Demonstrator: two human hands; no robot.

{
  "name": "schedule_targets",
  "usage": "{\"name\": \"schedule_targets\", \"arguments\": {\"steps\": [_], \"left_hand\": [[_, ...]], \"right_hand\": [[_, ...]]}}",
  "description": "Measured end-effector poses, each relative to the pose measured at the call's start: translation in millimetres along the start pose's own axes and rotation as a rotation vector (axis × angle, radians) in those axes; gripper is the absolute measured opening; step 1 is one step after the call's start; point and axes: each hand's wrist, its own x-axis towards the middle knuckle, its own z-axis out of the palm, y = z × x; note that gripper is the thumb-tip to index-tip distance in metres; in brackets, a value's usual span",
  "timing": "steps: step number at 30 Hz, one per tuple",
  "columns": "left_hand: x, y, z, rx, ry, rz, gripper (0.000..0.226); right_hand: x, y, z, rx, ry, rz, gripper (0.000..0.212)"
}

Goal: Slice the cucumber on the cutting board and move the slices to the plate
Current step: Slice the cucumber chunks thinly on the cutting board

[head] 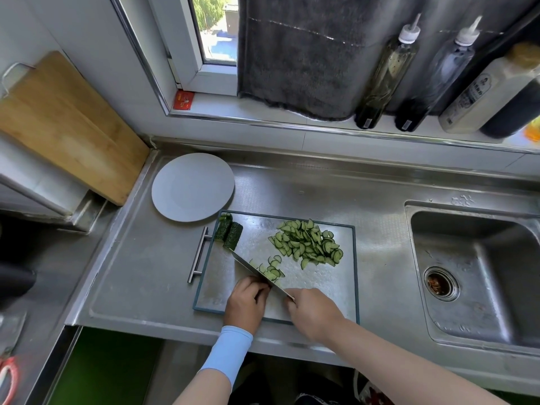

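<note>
A steel cutting board [330, 276] with a dark rim lies on the counter. A heap of half-moon cucumber slices [309, 244] sits at its far right. Two uncut cucumber pieces [229, 233] lie at its far left corner. A few fresh slices [270, 268] lie beside the knife blade [248, 267]. My right hand [312, 312] grips the knife handle, blade pointing up-left. My left hand [247, 302], fingers curled, rests at the blade's left side; whatever it holds under the fingers is hidden. The white plate [193, 187] stands bare beyond the board's left corner.
The sink [479, 273] opens at the right. Several sauce bottles [382, 74] and a grey towel [301, 54] line the window sill. A wooden board [67, 124] leans against the left wall. The cutting board's bar handle [200, 254] sticks out at its left.
</note>
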Motion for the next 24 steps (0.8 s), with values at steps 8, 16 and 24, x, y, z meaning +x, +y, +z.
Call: {"name": "schedule_targets", "arguments": {"steps": [8, 16, 24], "left_hand": [[1, 2, -2, -0.009, 0.013, -0.007, 0.015], [1, 1, 0, -0.018, 0.022, -0.01, 0.012], [-1, 2, 0, -0.002, 0.014, -0.016, 0.012]], "right_hand": [[-24, 17, -1, 0.038, 0.009, -0.018, 0.038], [-20, 18, 1, 0.06, 0.001, 0.009, 0.034], [8, -1, 0, 0.072, -0.01, 0.054, 0.035]]}}
